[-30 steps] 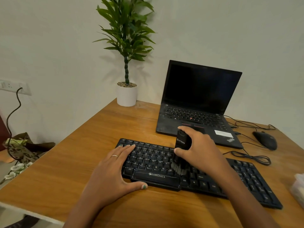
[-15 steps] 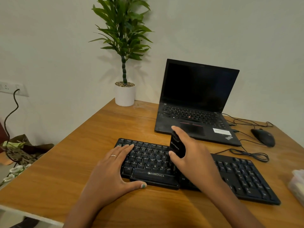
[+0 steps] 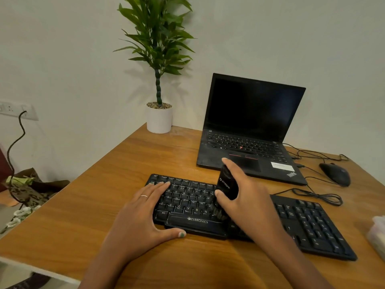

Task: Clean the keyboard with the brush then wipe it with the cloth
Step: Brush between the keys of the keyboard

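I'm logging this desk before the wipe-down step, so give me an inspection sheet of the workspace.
Surface: wooden desk, bare at left.
Job's things: black keyboard at the front edge; brush on its middle keys; cloth not seen.
Clutter: open laptop, mouse, potted plant, pale container at the right edge.
Hands: left hand flat on the keyboard's left end; right hand grips the brush.
Cables: coiled cable behind the keyboard.
Surroundings: wall socket, plugged.

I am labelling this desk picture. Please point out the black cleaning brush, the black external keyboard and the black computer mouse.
Black cleaning brush (image 3: pixel 227 185): head view, on its handle.
Black external keyboard (image 3: pixel 308 226): head view, on its right-side keys.
Black computer mouse (image 3: pixel 335 174): head view, on its top shell.
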`<control>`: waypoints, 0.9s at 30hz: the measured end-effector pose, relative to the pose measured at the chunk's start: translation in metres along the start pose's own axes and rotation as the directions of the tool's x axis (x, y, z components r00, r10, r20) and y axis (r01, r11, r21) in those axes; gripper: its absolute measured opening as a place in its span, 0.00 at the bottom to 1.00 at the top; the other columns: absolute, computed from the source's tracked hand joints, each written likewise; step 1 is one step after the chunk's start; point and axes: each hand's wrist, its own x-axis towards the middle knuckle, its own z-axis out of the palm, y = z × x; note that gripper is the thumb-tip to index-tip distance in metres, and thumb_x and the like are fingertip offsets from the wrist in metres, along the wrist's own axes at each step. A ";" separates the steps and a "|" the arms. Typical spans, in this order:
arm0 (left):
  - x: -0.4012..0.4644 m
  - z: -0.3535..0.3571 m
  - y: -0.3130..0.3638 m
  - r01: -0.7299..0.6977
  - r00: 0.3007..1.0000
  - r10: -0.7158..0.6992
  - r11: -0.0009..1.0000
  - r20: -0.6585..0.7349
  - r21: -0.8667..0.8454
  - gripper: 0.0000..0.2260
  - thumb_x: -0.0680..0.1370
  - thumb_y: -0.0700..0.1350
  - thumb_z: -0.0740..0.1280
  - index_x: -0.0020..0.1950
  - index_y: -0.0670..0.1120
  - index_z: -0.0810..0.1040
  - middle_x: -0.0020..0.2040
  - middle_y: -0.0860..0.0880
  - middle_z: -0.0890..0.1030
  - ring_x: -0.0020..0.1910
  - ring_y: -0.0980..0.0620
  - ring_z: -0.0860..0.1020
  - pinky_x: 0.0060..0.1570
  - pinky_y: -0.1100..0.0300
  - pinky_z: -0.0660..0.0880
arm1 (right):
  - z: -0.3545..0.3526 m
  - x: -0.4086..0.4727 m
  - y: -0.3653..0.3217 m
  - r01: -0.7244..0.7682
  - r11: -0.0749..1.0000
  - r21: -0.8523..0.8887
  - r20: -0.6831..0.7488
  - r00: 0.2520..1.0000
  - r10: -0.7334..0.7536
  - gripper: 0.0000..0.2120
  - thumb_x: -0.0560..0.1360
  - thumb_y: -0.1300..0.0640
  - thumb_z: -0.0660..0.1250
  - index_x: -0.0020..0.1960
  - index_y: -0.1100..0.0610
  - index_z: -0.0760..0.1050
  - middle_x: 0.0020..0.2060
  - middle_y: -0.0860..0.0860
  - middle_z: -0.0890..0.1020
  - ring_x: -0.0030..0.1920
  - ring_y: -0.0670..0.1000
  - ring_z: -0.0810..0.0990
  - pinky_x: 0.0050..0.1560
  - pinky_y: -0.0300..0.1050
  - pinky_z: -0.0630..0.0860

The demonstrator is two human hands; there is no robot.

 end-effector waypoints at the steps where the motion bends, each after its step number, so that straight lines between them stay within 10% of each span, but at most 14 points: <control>1: 0.000 0.000 0.000 -0.002 1.000 0.002 1.000 -0.002 0.001 0.51 0.58 0.83 0.55 0.77 0.63 0.50 0.75 0.65 0.55 0.71 0.68 0.47 0.70 0.62 0.55 | 0.003 -0.003 -0.001 0.016 1.000 -0.005 -0.011 1.000 -0.016 0.34 0.74 0.49 0.67 0.74 0.43 0.53 0.53 0.45 0.79 0.46 0.43 0.77 0.45 0.38 0.78; 13: 0.000 0.001 -0.001 -0.004 1.000 0.004 1.000 0.002 0.020 0.51 0.58 0.83 0.54 0.77 0.63 0.49 0.75 0.66 0.54 0.73 0.67 0.49 0.70 0.64 0.54 | -0.013 0.002 0.013 -0.051 0.995 0.088 0.078 0.996 0.045 0.33 0.71 0.50 0.69 0.72 0.42 0.58 0.45 0.40 0.74 0.39 0.40 0.76 0.34 0.32 0.75; 27: 0.000 0.001 -0.001 0.001 1.000 -0.001 1.000 0.005 0.014 0.50 0.59 0.82 0.56 0.77 0.63 0.50 0.75 0.65 0.55 0.72 0.67 0.48 0.70 0.62 0.54 | 0.005 -0.014 0.006 0.038 0.989 0.143 -0.009 0.999 -0.037 0.32 0.72 0.48 0.68 0.71 0.39 0.57 0.46 0.38 0.73 0.46 0.42 0.77 0.44 0.41 0.80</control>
